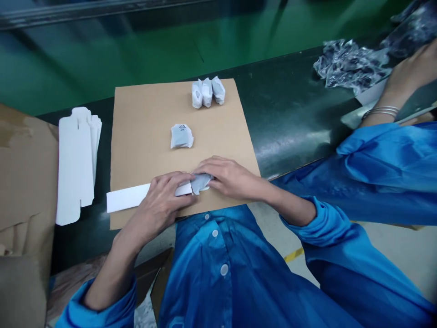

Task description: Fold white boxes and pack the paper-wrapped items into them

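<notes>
A long, narrow white box (128, 198) lies on a brown cardboard sheet (146, 127), its right end under my left hand (167, 196). The fingers of that hand wrap over the box near its end. At that same end is a small item in a whitish plastic bag (200, 183), which the fingers of my right hand (227, 176) grip from the right. The bag touches the box end; how far it reaches inside I cannot tell. Another bagged item (182, 136), printed with a recycling mark, rests on the sheet above my hands.
Three wrapped pieces (207, 92) stand at the sheet's far edge. Flat white cartons (77, 164) are stacked left, beside a large cardboard box (27, 182). To the right, a co-worker's arm (392, 100) reaches near a pile of clear plastic bags (351, 66).
</notes>
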Motion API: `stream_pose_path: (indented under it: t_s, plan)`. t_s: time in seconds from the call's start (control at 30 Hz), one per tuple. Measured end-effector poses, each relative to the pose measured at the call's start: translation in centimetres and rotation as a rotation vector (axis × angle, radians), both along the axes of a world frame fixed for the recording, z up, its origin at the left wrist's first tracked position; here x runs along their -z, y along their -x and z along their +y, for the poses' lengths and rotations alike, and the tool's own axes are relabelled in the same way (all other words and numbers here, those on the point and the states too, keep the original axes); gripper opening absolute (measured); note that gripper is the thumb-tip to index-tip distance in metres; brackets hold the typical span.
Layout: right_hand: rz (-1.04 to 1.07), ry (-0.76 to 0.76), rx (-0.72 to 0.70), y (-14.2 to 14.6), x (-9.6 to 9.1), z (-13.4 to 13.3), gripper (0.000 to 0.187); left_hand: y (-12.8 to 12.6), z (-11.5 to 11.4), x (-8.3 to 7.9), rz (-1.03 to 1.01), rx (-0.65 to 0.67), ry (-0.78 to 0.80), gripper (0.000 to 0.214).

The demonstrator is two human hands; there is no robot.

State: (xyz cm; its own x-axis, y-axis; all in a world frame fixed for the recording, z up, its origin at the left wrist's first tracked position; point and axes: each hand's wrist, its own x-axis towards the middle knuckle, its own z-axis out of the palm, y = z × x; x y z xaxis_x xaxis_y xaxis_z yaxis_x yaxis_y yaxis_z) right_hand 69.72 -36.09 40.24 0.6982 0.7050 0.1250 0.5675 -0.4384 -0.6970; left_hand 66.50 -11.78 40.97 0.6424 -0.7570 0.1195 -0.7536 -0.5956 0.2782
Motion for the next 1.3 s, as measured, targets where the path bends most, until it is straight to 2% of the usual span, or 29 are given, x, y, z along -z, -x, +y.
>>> stream_pose_path:
  t_s: [0.07, 0.17, 0.3, 0.37, 0.43, 0.53, 0.6, 0.67, 0.77, 0.87, 0.97, 1.03, 1.07, 1.13, 1.2, 1.23, 1.3]
  plan:
    - [-0.12, 0.006, 0.09, 0.9, 1.1, 1.2, 0.028, -0.1, 0.0, 0.1, -0.029, -0.004, 0.023, 0.033]
    - [-0.117, -0.071, 0.204, 2.6, 1.9, 2.4, 0.034, -0.1, 0.0, 0.4, -0.052, -0.007, 0.063, 0.031]
    - [0.16, -0.34, 0.401, 3.7, 2.0, 3.1, 0.059, 0.2, 0.1, 0.9, -0.053, -0.13, 0.163, 0.031]
    - [0.33, -0.454, 0.482, 3.8, 2.1, 3.6, 0.064, 0.2, 0.2, 1.0, -0.052, -0.192, 0.22, 0.032]
    - [0.434, -0.517, 0.483, 4.0, 2.3, 4.2, 0.062, 0.2, 0.2, 1.1, -0.058, -0.205, 0.244, 0.037]
    - [0.468, -0.547, 0.392, 4.3, 2.3, 5.5, 0.061, 0.1, -0.1, 1.5, -0.108, -0.228, 0.25, 0.046]
    - [0.421, -0.513, 0.407, 4.3, 2.2, 6.2, 0.06, 0.2, -0.6, 1.8, -0.146, -0.26, 0.252, 0.049]
    - [0.331, -0.478, 0.501, 3.9, 1.9, 6.3, 0.059, 0.5, -1.3, 1.9, -0.194, -0.281, 0.27, 0.051]
    - [0.265, -0.442, 0.601, 1.7, 0.5, 3.8, 0.051, 0.7, -2.2, 0.8, -0.29, -0.313, 0.326, 0.058]
    - [0.211, -0.358, 0.659, -2.0, -2.2, -2.9, 0.049, -0.5, -2.5, -1.6, -0.339, -0.477, 0.382, 0.056]
    - [0.059, -0.24, 0.82, -5.8, -5.6, -11.3, 0.048, -3.5, -3.4, -3.4, -0.192, -0.698, 0.262, 0.047]
    - [-0.074, 0.041, 0.95, -7.8, -7.3, -15.2, 0.046, -5.8, -4.7, -3.4, -0.083, -0.774, 0.066, 0.057]
    - [-0.14, 0.199, 0.99, -8.6, -7.8, -16.2, 0.043, -6.8, -5.4, -3.2, -0.044, -0.792, -0.023, 0.064]
    - [-0.261, 0.441, 1.015, -9.4, -7.8, -16.0, 0.04, -8.1, -6.5, -2.6, 0.012, -0.795, -0.137, 0.072]
    - [-0.366, 0.541, 0.952, -9.6, -6.7, -13.1, 0.042, -8.2, -6.5, -2.2, 0.055, -0.772, -0.162, 0.078]
    - [-0.406, 0.545, 0.845, -9.4, -5.8, -10.9, 0.045, -7.9, -5.9, -2.2, 0.06, -0.754, -0.154, 0.08]
    - [-0.469, 0.493, 0.479, -8.8, -4.1, -5.6, 0.053, -6.6, -3.5, -2.7, 0.04, -0.774, -0.134, 0.082]
